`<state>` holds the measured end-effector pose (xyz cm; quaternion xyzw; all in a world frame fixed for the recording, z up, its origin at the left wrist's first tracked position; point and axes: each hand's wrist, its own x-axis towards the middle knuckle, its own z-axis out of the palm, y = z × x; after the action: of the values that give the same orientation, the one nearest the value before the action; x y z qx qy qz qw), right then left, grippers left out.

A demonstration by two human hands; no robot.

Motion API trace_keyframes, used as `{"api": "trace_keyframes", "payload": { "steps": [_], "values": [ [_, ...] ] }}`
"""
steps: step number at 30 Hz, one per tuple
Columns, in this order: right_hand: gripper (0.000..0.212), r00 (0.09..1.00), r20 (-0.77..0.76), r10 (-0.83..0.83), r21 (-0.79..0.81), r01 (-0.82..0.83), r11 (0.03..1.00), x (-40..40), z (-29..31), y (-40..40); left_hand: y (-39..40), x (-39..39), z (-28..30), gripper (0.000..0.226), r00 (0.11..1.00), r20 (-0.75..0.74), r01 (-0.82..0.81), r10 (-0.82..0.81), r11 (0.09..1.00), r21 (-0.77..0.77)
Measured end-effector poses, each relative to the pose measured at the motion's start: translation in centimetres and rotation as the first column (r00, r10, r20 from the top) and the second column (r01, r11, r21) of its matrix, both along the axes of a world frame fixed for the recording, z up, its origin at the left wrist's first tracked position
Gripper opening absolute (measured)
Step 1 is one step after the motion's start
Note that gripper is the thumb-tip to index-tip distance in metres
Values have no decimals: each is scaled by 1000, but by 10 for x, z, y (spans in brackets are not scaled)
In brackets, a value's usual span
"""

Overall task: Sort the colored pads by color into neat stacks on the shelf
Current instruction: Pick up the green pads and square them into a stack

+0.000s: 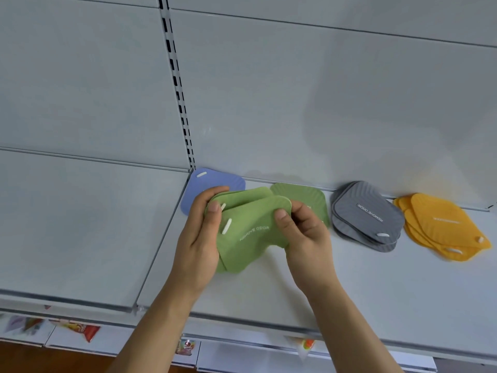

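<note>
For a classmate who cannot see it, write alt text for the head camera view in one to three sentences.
Two hands, left hand and right hand, hold a bunch of green pads above a white shelf. On the shelf lie a blue pad, another green pad, a grey stack and a fanned yellow stack.

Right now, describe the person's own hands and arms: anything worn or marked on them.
Both the left hand and the right hand are bare: no gloves, rings, watch or bracelets visible. The forearms are uncovered to the frame's edge, no sleeves showing. Fingernails are short and unpainted.
</note>
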<state>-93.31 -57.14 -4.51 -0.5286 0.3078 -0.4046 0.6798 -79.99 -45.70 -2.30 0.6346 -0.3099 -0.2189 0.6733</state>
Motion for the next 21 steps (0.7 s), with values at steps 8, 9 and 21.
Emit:
{"api": "trace_keyframes", "payload": {
  "steps": [8, 9, 21],
  "values": [
    [12, 984, -131, -123, -36, 119, 992, 16, -1, 15, 2, 0, -4, 41, 998, -62, 8, -12, 998, -56],
    [11, 974, -165, -153, -78, 142, 987, 18, -3, 17, 3, 0, -3, 41, 999, -32, 11, -13, 999, -44],
    [20, 951, -238, -197, -381, 95, 920, 6, 6, 17, 2, 2, 0, 23, 981, 193, -12, 2, 999, 51]
  ]
}}
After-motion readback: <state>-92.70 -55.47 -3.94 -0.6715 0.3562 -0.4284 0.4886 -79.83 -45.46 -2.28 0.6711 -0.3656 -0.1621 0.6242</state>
